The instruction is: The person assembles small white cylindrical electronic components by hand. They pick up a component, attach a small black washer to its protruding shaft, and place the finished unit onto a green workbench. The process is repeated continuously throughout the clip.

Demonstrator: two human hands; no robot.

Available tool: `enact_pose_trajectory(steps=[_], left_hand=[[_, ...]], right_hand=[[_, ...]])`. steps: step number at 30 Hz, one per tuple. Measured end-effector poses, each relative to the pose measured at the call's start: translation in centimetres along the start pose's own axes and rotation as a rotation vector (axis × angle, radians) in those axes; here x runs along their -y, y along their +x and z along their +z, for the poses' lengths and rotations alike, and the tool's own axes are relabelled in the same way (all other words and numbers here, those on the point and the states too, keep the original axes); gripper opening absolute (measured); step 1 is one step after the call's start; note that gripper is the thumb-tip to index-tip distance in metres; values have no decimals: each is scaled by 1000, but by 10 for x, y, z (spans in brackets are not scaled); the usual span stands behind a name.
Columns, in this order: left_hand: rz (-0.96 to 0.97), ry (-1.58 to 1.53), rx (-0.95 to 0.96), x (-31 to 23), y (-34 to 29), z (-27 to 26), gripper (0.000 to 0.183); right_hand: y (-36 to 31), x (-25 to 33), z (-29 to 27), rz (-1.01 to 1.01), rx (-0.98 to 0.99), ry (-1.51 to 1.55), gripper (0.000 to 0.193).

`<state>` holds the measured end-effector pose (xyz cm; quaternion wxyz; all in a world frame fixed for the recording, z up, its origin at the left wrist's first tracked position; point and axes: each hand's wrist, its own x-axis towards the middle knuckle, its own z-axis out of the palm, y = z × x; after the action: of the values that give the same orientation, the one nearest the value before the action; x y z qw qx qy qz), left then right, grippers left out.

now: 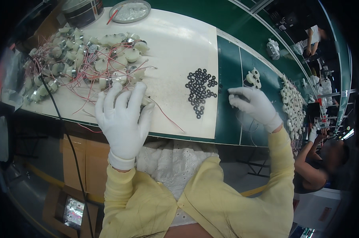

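Observation:
My left hand (124,115), in a white glove, reaches over the near edge of a heap of small cream-coloured motors (120,61) with red and white wires. Its fingers are spread. Beside its thumb and forefinger a cream part (146,101) partly shows, close to a red wire running right; whether the hand touches it is hidden. My right hand (253,106), also gloved, hovers over the green mat, just right of a patch of small black rings (200,89). Its fingers are stretched leftward, slightly apart. Below its palm are thin wires and a pale, unclear shape.
A few cream pieces (253,77) lie beyond my right hand, and a long row of them (292,105) runs along the right. A round tray (130,11) and bucket (82,12) stand at the back left. A black cable (64,127) hangs left. Another person (316,166) sits at right.

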<state>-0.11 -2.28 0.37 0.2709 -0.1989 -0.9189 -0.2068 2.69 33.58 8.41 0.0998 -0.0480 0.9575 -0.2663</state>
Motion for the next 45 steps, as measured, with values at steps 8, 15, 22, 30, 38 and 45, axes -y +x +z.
enact_pose_trajectory(steps=[8,15,22,30,38,45], left_hand=[[14,1,-7,2,-3,1,49],[17,25,0,2,-3,1,48],[25,20,39,0,0,-2,47],[48,9,69,4,-2,-1,50],[74,6,43,4,-1,0,50],[85,-5,26,3,0,0,49]], right_hand=[[-20,-1,-5,-207,-11,-219,33],[-17,13,5,-214,-49,-417,30],[-36,-11,31,-207,-476,-789,47],[-97,6,33,-220,-295,-641,46],[-79,10,42,-130,-508,-621,47],[-43,-12,42,-276,-639,-647,41]])
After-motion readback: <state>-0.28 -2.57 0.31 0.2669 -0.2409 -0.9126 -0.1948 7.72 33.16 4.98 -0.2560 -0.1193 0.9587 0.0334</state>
